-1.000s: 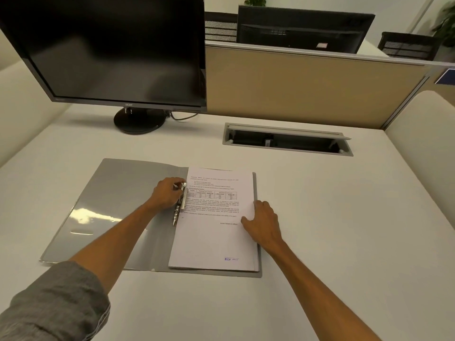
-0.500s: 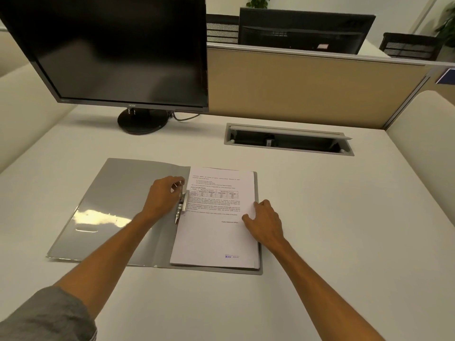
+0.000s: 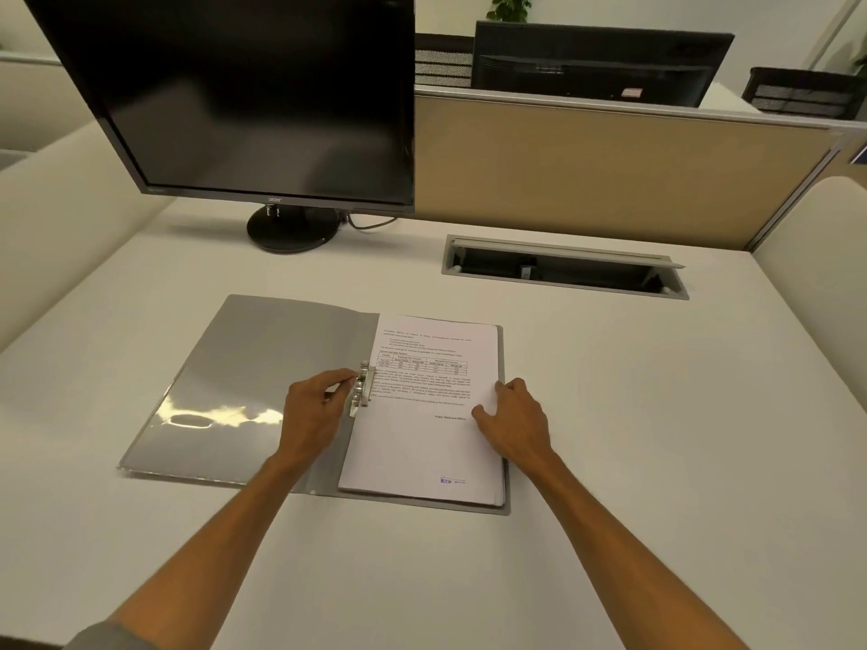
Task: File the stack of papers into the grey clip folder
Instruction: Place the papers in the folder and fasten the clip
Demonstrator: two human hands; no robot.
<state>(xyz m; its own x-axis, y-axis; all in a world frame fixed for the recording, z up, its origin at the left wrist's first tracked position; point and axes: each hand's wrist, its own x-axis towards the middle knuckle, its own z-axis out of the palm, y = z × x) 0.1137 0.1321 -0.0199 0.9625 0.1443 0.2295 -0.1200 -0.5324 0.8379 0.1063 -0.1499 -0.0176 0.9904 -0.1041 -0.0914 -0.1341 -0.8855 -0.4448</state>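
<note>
The left hand (image 3: 312, 410) pinches the metal clip (image 3: 362, 389) to lock the papers (image 3: 424, 443). The right hand (image 3: 513, 417) lies flat and open on them, holding nothing, so they cannot slide in the grey folder (image 3: 244, 391).

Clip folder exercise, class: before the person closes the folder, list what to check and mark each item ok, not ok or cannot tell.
1. Grey clip folder lies open and flat on the desk: ok.
2. Stack of papers sits on the right half, edges inside the cover: ok.
3. Metal clip lies over the stack's left margin: ok.
4. Clip fully locked down: cannot tell.
5. Right hand rests on the stack: ok.
6. Left hand clear of the clip: not ok, its fingertips touch it.
</note>
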